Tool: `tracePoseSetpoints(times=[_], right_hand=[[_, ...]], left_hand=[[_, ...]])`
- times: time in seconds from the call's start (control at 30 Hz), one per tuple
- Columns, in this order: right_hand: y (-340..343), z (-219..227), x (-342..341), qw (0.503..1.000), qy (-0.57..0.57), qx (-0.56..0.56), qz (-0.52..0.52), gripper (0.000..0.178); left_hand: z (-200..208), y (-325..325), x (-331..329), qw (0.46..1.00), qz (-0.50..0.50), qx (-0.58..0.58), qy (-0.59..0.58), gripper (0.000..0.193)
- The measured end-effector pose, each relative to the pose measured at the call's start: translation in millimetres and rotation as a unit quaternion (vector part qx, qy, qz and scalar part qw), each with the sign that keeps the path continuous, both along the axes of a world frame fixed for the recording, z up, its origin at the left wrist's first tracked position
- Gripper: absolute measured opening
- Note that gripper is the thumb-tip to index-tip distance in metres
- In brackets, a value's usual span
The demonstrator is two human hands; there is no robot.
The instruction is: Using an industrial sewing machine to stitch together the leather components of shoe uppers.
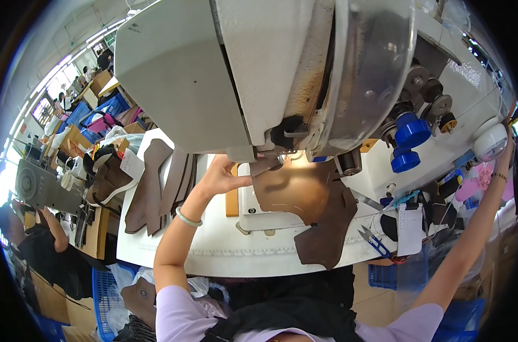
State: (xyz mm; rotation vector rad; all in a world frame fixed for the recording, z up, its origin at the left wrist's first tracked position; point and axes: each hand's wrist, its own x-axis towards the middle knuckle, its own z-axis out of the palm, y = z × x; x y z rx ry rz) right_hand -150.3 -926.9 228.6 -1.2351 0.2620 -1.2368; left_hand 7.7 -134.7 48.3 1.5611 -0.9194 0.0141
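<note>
Head view: left hand [222, 178] pinned the brown leather piece [304, 202] at its left edge, right by the needle area under the sewing machine head [225, 74]. Grip there was fingertips pressing the edge, not a closed fist. Leather lay flat on the machine bed; its lower flap hung over the front edge of the white counter [225, 251]. Right hand [507, 154] was far out at the right, up by the handwheel [490, 142]; grip state there, can't tell. Snips [373, 239] sat just right of the leather, near the counter's front edge. Stack of brown cut pieces [156, 188] crowded the left side, apart from the left wrist. Open counter remained between forearm and leather.
</note>
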Motion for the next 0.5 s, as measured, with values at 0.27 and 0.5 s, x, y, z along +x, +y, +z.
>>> tracePoseSetpoints(times=[0.27,0.5], right_hand=[[3,-4,2,1.000,-0.003,0.004,-0.009,0.049],[4,-6,4,1.000,-0.004,0.011,-0.012,0.050]], left_hand=[[29,-14,-61,0.883,0.189,0.218,-0.370,0.057],[30,-39,-95,0.839,0.291,0.263,-0.377,0.057]])
